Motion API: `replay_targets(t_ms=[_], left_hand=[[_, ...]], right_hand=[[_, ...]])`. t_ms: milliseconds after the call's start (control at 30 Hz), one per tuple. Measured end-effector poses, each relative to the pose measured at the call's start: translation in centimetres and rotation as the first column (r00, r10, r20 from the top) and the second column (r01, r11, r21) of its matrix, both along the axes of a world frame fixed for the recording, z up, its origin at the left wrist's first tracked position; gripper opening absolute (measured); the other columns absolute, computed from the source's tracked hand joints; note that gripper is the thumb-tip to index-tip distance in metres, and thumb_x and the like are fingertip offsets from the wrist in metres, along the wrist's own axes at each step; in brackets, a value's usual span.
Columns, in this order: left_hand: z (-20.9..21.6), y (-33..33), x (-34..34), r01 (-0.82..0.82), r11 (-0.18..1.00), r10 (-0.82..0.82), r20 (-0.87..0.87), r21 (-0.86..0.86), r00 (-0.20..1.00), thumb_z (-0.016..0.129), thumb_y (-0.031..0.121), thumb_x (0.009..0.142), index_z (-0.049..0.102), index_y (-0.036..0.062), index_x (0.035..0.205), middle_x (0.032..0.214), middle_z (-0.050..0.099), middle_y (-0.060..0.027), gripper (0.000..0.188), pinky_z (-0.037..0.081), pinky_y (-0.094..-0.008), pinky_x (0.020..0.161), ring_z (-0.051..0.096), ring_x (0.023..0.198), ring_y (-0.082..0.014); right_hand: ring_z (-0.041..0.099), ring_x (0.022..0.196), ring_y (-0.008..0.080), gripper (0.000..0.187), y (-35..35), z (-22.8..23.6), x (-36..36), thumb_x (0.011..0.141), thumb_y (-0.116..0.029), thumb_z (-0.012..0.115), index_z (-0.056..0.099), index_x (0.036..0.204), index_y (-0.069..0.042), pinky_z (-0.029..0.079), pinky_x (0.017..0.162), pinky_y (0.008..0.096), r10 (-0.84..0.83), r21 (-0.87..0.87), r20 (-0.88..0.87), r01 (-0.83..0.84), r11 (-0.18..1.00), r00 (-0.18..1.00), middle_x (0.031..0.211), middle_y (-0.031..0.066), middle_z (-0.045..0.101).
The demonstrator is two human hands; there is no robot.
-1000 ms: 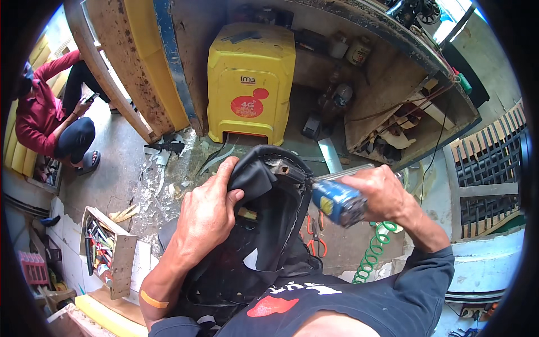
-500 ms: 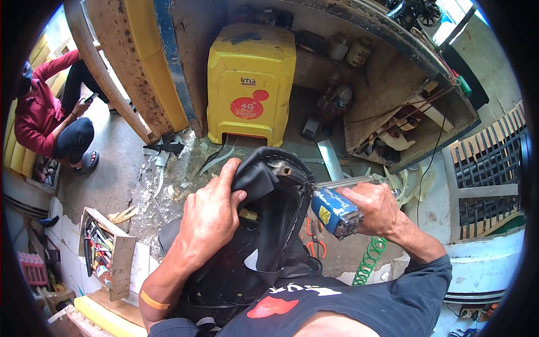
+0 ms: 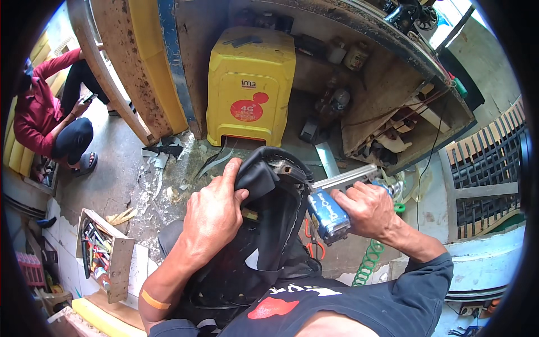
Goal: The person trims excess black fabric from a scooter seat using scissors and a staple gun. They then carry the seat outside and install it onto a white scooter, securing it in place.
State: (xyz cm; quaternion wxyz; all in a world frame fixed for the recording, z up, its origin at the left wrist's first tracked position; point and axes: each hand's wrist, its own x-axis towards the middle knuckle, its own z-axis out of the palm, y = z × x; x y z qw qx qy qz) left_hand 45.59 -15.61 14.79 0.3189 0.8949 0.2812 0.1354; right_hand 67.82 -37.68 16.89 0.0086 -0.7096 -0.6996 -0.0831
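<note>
The black seat (image 3: 227, 281) is held in front of the torso, above the floor (image 3: 118, 174), its hollow underside turned up. A shell of hard, dull plastic is seen, long and curved, narrowed to a rounded far end. Over that end's rim a smooth, leather-like black cover (image 3: 255, 178) is drawn, softly creased where a loose flap is folded inward; pale stitching is traced along the outer edge. Near the far edge a small rusty hole is exposed in the frame, and a white scrap (image 3: 252, 259) is lodged against the inner right wall.

The flap is grasped at the seat's far left corner by the left hand (image 3: 212, 216), the index finger laid straight along it and the thumb pressed alongside. A staple gun (image 3: 327, 216) with a scuffed, blue-painted metal body and a straight silvery magazine is gripped in the right hand (image 3: 368, 210), the fingers wrapped around its handle. Its nose is brought to the rim's right edge; whether they touch cannot be told. Below the right hand a glossy green coiled hose (image 3: 369, 261) is seen, and beside the seat's right edge orange-handled tools (image 3: 315, 247) are laid on the floor.
</note>
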Motion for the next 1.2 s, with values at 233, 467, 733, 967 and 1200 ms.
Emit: replay_targets(t_ms=[233, 467, 733, 967, 1200], left_hand=[[-0.4, 0.1, -0.2, 0.025, 0.998, -0.026, 0.026, 0.049, 0.999, 0.065, 0.010, 0.094, 0.047, 0.0036, 0.140, 0.108, 0.068, -0.0315, 0.050, 0.052, -0.0571, 0.082, 0.065, 0.099, -0.0516], [-0.4, 0.6, 0.2, 0.077, 0.996, -0.078, 0.019, 0.048, 0.997, 0.066, 0.013, 0.094, 0.049, 0.0034, 0.139, 0.105, 0.069, -0.0310, 0.049, 0.052, -0.0566, 0.083, 0.065, 0.097, -0.0514], [-2.0, 2.8, -0.7, -0.044, 0.997, 0.045, 0.020, -0.063, 0.999, 0.065, 0.015, 0.095, 0.051, 0.0094, 0.139, 0.104, 0.071, -0.0278, 0.047, 0.053, -0.0510, 0.084, 0.069, 0.100, -0.0470], [-2.9, 0.2, -0.1, -0.237, 0.883, 0.085, 0.358, 0.405, 0.930, 0.067, 0.007, 0.092, 0.058, 0.0000, 0.133, 0.130, 0.060, -0.0262, 0.043, 0.046, -0.0466, 0.102, 0.058, 0.122, -0.0425], [-3.5, -4.4, 5.0, 0.122, 0.689, -0.329, 0.157, 0.714, 0.931, 0.069, 0.015, 0.086, 0.074, 0.0242, 0.114, 0.137, 0.057, -0.0107, 0.030, 0.034, -0.0523, 0.111, 0.045, 0.132, -0.0339]], right_hand=[[0.070, 0.071, 0.0340, 0.043, 1.0, 0.2, 0.4, 0.066, -0.021, 0.084, 0.067, 0.104, -0.009, 0.057, 0.062, 0.0450, -0.056, -0.021, -0.198, 0.053, 0.998, 0.979, 0.074, 0.0127, 0.068], [0.072, 0.077, 0.0353, 0.045, 2.3, 1.0, 0.1, 0.070, -0.031, 0.084, 0.066, 0.104, -0.008, 0.057, 0.066, 0.0473, -0.150, -0.216, -0.103, 0.125, 0.968, 0.983, 0.080, 0.0153, 0.071], [0.074, 0.083, 0.0330, 0.045, 0.3, -1.7, 2.9, 0.071, -0.022, 0.086, 0.070, 0.109, -0.005, 0.059, 0.074, 0.0419, -0.020, 0.032, -0.556, 0.046, 0.998, 0.831, 0.093, 0.0179, 0.074], [0.072, 0.097, 0.0212, 0.036, -15.3, -26.4, 4.3, 0.081, -0.017, 0.076, 0.071, 0.113, -0.002, 0.056, 0.086, 0.0365, -0.530, -0.425, -0.832, 0.802, 0.418, -0.165, 0.109, 0.0128, 0.074], [0.064, 0.112, 0.0435, 0.058, -25.4, -40.7, 0.0, 0.080, -0.014, 0.069, 0.056, 0.136, -0.003, 0.051, 0.096, 0.0524, -0.977, -0.380, -0.139, 0.920, -0.100, -0.164, 0.119, 0.0263, 0.066]])
